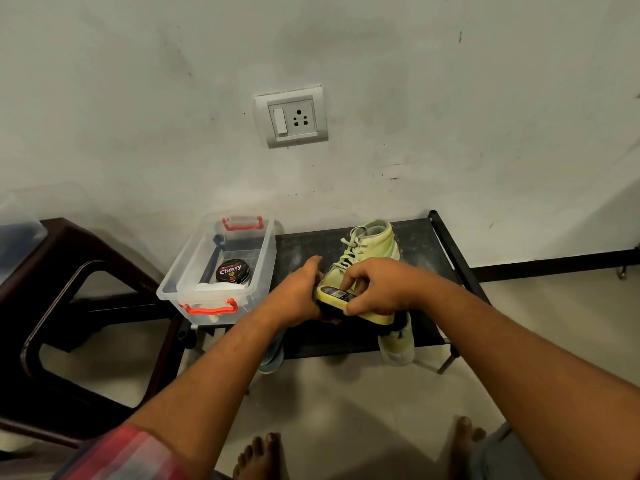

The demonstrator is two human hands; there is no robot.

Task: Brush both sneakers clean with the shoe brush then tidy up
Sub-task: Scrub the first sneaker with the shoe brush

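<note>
Dark rack (429, 244); pale-green sneaker (375, 242), yellow brush (337, 295)

Clear glossy plastic box (194, 271); matt cloth sneaker (372, 244); dusty black rack (304, 251).

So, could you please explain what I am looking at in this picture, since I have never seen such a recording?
There is no machine here. A person wears a camera on the head, and it looks down at their own two hands. The right hand grips a yellow-backed shoe brush against a pale green sneaker, which is on a low black rack. The left hand is at the sneaker's toe, but its fingers are hidden. Beside them, a clear plastic box holds a polish tin.
</note>
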